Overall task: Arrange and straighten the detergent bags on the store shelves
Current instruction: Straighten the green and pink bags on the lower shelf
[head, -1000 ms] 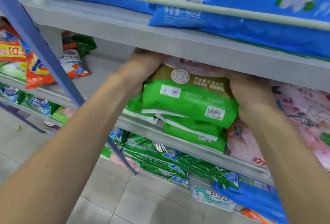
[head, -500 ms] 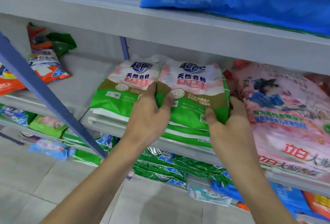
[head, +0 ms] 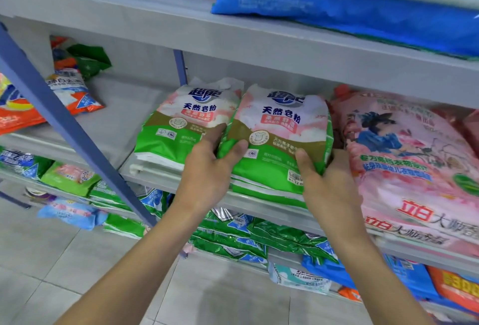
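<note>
head | green bag (head: 280,127) held between left grip (head: 207,169) and right grip (head: 329,182)

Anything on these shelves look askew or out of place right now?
Yes. Left on the middle shelf, an orange-and-white bag lies slanted with a crumpled green bag behind it. Below, a pale blue bag hangs over the edge. The gripped green stack sits straight.

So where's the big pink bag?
In the head view, the big pink bag lies at the right of the middle shelf, right next to the green bag gripped by the left hand and right hand.
</note>
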`<action>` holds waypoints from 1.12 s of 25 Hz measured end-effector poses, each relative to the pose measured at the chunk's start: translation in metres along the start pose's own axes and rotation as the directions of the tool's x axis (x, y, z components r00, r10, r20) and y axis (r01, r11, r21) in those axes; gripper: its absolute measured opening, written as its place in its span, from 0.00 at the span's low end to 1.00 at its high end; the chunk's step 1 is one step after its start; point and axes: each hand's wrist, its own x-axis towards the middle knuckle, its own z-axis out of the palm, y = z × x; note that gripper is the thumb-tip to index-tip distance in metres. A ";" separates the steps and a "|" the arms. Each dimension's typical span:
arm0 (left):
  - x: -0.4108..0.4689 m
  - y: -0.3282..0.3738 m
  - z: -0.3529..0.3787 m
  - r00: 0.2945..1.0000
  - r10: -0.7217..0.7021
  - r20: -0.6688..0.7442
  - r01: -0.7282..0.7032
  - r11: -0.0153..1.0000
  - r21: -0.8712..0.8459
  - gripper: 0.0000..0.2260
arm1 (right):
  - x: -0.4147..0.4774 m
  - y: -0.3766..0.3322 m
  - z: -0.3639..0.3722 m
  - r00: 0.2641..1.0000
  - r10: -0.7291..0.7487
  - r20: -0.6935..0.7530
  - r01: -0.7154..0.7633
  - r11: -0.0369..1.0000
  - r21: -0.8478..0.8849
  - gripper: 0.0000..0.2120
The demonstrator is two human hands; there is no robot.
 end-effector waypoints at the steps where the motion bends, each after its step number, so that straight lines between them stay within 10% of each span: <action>1: -0.003 0.000 0.003 0.999 0.023 -0.024 -0.022 0.999 0.046 0.27 | 0.000 -0.001 0.002 1.000 0.012 -0.004 -0.012 1.000 -0.026 0.18; 19: -0.092 0.024 -0.084 0.991 0.029 0.132 -0.105 0.773 0.625 0.27 | -0.100 -0.049 0.009 0.972 -0.141 0.186 0.222 0.804 -0.551 0.32; 28: -0.169 0.049 -0.194 0.991 0.120 -0.054 -0.035 0.637 0.770 0.24 | -0.179 -0.098 0.044 0.756 -0.313 0.575 0.599 0.686 -0.414 0.27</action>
